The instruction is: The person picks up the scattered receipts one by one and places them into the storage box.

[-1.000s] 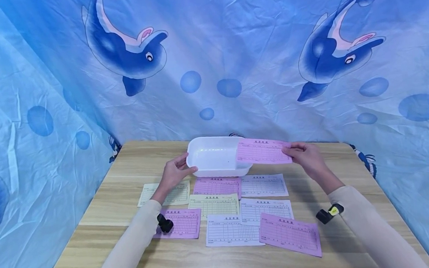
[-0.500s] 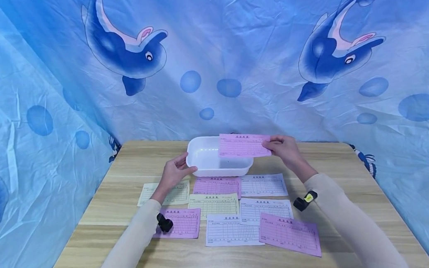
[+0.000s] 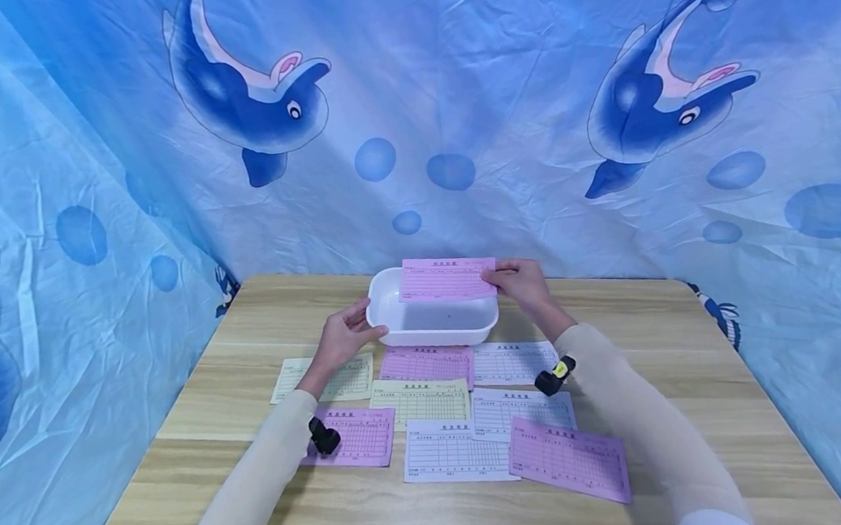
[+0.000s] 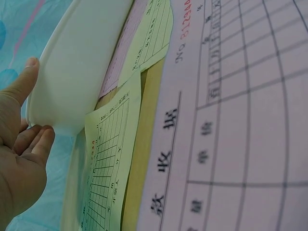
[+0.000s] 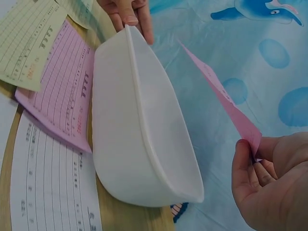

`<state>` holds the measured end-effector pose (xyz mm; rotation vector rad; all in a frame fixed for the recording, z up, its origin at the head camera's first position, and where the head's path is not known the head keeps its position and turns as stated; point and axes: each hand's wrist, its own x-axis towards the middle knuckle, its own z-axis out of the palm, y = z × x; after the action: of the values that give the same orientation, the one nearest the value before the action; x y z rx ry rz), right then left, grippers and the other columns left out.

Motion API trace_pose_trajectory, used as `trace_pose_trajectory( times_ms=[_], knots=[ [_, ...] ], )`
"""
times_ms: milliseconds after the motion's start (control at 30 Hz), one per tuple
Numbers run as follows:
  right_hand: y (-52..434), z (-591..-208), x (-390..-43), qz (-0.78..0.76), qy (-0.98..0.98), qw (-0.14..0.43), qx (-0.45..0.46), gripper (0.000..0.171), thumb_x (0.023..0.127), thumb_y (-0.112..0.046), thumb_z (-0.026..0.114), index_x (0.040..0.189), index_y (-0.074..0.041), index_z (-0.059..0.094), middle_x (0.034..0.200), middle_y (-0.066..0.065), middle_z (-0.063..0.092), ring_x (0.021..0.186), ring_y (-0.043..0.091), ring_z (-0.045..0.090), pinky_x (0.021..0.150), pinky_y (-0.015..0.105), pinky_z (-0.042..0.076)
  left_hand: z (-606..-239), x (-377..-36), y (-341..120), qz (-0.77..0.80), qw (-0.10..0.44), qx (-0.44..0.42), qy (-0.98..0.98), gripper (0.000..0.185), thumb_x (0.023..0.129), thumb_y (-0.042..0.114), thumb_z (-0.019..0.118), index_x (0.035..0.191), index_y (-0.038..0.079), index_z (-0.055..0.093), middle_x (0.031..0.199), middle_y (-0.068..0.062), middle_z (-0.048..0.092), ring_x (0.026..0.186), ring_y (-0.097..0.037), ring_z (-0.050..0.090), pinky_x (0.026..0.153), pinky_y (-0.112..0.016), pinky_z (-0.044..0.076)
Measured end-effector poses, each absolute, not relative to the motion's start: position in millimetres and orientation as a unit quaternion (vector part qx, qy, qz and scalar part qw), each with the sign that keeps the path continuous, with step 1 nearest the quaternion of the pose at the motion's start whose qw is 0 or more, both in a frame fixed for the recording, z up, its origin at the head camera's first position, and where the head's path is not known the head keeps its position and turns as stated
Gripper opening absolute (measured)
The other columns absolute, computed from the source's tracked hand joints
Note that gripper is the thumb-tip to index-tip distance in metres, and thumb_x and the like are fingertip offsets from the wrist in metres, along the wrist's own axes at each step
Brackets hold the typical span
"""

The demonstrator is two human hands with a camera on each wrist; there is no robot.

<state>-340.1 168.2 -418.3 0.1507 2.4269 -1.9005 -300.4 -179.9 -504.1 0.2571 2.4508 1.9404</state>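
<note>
A white plastic tub (image 3: 436,336) stands at the back of the table, its opening facing up. My left hand (image 3: 341,337) grips its left end, thumb at the rim (image 5: 129,26) and fingers against the outside. Between thumb and fingers, my right hand (image 3: 524,284) pinches the right edge of a pink receipt slip (image 3: 445,281). That slip hangs over the tub's back part, apart from the rim in the right wrist view. Just in front of the tub lie another pink receipt (image 3: 428,365) and a white receipt (image 3: 511,362).
More printed receipts lie nearer: yellow-green (image 3: 419,401), white (image 3: 456,455) and pink (image 3: 569,459), some overlapping. A pink receipt (image 3: 363,437) is partly under my left forearm. The wooden table (image 3: 205,424) meets a blue dolphin curtain (image 3: 498,111) behind.
My right hand has moved left with the pink receipt, from the tub's right end to above its back middle. The left hand has stayed on the tub.
</note>
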Motion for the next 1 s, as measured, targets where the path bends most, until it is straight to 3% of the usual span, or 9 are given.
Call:
trace_pose_trajectory(
  times_ms=[133, 367, 633, 1000],
  knots=[
    [158, -421, -346, -0.598, 0.799, 0.024, 0.056, 0.034, 0.094, -0.018, 0.077, 0.120, 0.002, 0.071, 0.118, 0.018, 0.072, 0.096, 0.017, 0.070, 0.087, 0.030, 0.063, -504, -300, -181, 0.623, 0.002, 0.083, 0.778, 0.083, 0.085, 0.027, 0.086, 0.152, 0.000, 0.045, 0.152, -0.022, 0.049, 0.136, -0.037, 0.054, 0.101, -0.027, 0.055],
    [144, -431, -352, -0.593, 0.803, 0.021, 0.063, 0.032, 0.093, -0.017, 0.077, 0.118, 0.002, 0.071, 0.114, 0.019, 0.073, 0.098, 0.026, 0.072, 0.099, 0.048, 0.059, -505, -301, -181, 0.632, 0.004, 0.093, 0.770, 0.081, 0.086, 0.024, 0.085, 0.152, -0.002, 0.044, 0.152, -0.024, 0.048, 0.136, -0.038, 0.053, 0.100, -0.027, 0.055],
    [129, -444, -357, -0.573, 0.817, 0.013, 0.059, 0.029, 0.091, -0.014, 0.078, 0.114, 0.002, 0.074, 0.110, 0.019, 0.074, 0.092, 0.025, 0.074, 0.090, 0.042, 0.064, -506, -302, -180, 0.638, 0.007, 0.090, 0.765, 0.080, 0.086, 0.021, 0.085, 0.152, -0.002, 0.045, 0.152, -0.022, 0.050, 0.135, -0.037, 0.054, 0.099, -0.025, 0.056],
    [107, -455, -356, -0.545, 0.837, 0.013, 0.030, 0.023, 0.088, -0.011, 0.080, 0.106, 0.002, 0.076, 0.098, 0.017, 0.076, 0.080, 0.022, 0.074, 0.085, 0.045, 0.065, -506, -304, -179, 0.644, 0.020, 0.082, 0.760, 0.079, 0.088, 0.018, 0.084, 0.153, 0.000, 0.043, 0.153, -0.022, 0.048, 0.137, -0.036, 0.052, 0.101, -0.024, 0.054]
  ],
)
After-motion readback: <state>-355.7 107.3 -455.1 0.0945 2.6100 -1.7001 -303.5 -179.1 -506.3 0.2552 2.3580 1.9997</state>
